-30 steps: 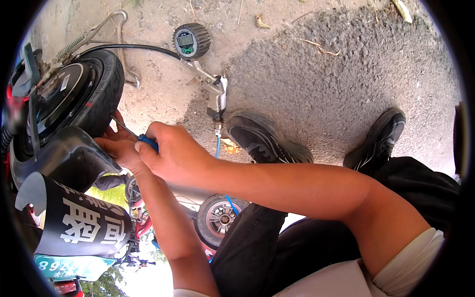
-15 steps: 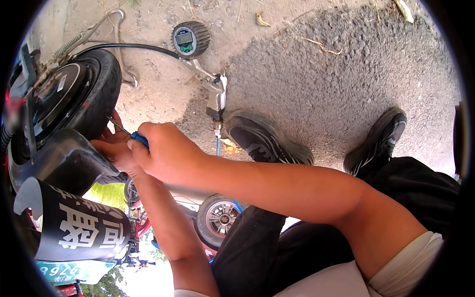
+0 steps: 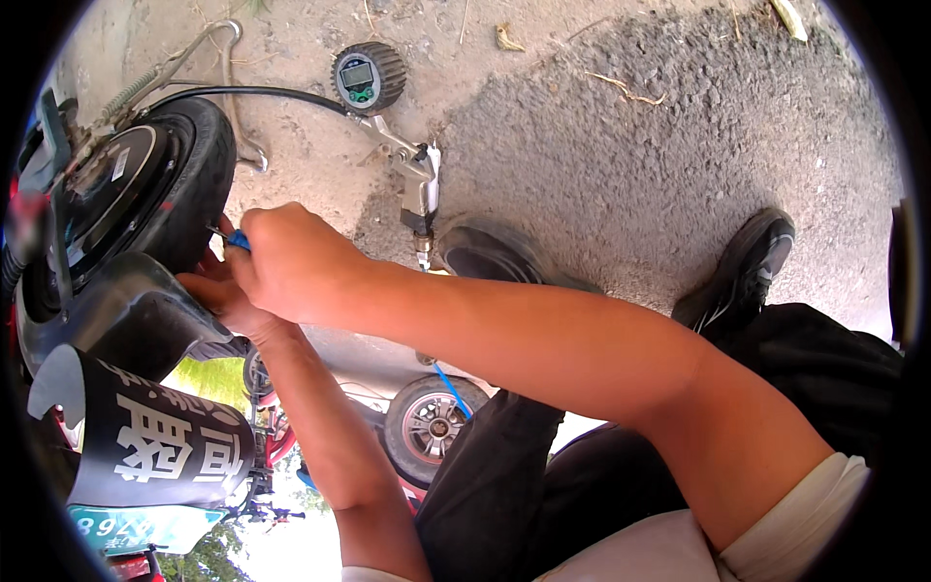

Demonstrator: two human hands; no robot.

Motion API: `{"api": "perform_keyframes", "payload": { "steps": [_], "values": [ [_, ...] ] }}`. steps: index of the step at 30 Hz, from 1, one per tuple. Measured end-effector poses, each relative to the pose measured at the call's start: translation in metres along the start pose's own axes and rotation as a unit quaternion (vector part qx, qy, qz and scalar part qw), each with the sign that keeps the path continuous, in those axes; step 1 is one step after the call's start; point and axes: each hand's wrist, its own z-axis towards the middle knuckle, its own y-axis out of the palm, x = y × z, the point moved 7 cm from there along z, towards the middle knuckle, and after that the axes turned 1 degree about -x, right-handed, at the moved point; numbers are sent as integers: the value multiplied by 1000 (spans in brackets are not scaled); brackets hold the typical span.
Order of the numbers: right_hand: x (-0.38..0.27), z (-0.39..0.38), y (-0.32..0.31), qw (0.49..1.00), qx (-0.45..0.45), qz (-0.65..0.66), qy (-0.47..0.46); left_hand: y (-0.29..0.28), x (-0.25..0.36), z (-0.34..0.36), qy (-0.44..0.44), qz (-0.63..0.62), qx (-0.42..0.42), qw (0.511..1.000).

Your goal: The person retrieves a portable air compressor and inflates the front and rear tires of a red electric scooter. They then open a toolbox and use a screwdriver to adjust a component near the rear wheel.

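Observation:
My right hand (image 3: 296,264) is closed around the blue handle of a slim screwdriver-like tool (image 3: 238,240). Its thin metal shaft meets the tread of a black scooter tire (image 3: 199,184) at the left. Only a short length of shaft shows between handle and tire. Just below, my left hand (image 3: 228,296) lies against the tread with thumb and fingers apart. Some of its fingers are hidden behind the right hand and the tire. Beside it is the wheel's dark plastic mudguard (image 3: 136,306).
A tire inflator gun (image 3: 417,184) with a round digital gauge (image 3: 371,78) lies on the ground, its black hose (image 3: 257,90) running toward the wheel. A bent metal stand (image 3: 231,92) is behind the tire. A black mud flap (image 3: 155,432) hangs near my left forearm. Another wheel (image 3: 432,427) stands beyond my leg.
My right hand has moved up and left, closer to the tire, with the tool. Less of the shaft shows now. The left hand has stayed nearly in place.

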Motion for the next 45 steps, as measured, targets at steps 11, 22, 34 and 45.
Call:
{"api": "perform_keyframes", "payload": {
  "steps": [11,22,34,45],
  "values": [
    [28,-42,11,902,-108,391,149,5,1,1,8,-19,-7,1000],
    [-8,-9,-9,1000,-13,-24,-3,-4,-8,3,-19,1,-4,1000],
    [6,-7,10,989,-14,133,71,-23,-46,5,-269,-631,-176,706],
    [-1,-18,1,995,4,73,65,-35,-29,13,-62,-63,-61,994]
  ]
}}
